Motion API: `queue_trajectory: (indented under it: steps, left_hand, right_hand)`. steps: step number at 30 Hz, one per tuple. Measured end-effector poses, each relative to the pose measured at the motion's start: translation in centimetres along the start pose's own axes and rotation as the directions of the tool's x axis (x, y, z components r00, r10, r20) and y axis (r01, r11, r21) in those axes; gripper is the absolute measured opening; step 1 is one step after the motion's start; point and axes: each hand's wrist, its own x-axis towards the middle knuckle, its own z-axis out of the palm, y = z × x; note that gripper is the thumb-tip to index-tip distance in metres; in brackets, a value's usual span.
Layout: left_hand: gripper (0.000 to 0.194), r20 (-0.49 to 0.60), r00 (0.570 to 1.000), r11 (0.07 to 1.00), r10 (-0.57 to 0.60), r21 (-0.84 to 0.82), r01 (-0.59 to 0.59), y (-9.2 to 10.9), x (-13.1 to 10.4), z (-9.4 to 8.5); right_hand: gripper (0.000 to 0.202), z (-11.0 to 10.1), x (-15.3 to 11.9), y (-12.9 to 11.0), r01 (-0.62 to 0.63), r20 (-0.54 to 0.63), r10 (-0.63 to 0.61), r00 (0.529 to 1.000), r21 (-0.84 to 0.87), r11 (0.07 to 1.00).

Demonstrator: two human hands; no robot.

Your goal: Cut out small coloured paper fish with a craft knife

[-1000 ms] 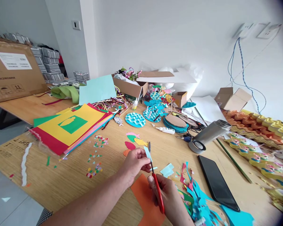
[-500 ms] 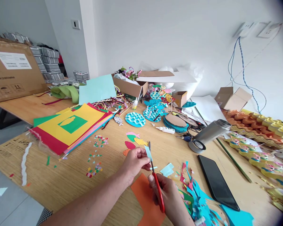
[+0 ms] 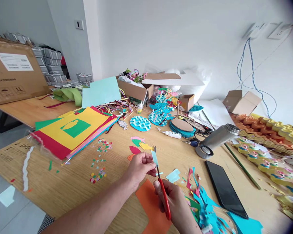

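My left hand pinches a small strip of light blue paper at the middle of the table. Red-handled scissors are in my right hand, their dark blades pointing away from me along the strip's right edge. Whether the blades are parted is too small to tell. Under my right hand lies an orange sheet. Just beyond my left hand are paper fish, among them a yellow one and a red one. Light blue scraps lie right of the strip.
Coloured sheets are stacked at the left. A black phone, a metal bottle and blue paper scraps lie to the right. Behind are a glue bottle, blue wavy ovals and an open cardboard box.
The light blue strip has shifted slightly right between my fingers and the blades. My hands have hardly moved; the view has moved slightly.
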Motion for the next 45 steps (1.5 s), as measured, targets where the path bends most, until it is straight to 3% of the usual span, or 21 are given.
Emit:
queue_trajectory:
  steps: [17, 45]
  left_hand:
    - [0.033, -0.006, 1.0, 1.0, 0.006, -0.005, -0.006, -0.2, 0.02, -0.04]
    - [0.025, -0.001, 1.0, 0.999, 0.029, 0.039, -0.029, -0.09, 0.02, -0.06]
  right_hand:
    - [0.051, 0.1, -0.28, -0.48, -0.05, -0.013, 0.051, 0.999, 0.029, 0.998]
    - [0.053, 0.1, -0.24, -0.35, -0.022, -0.009, 0.022, 1.0, -0.009, 1.0]
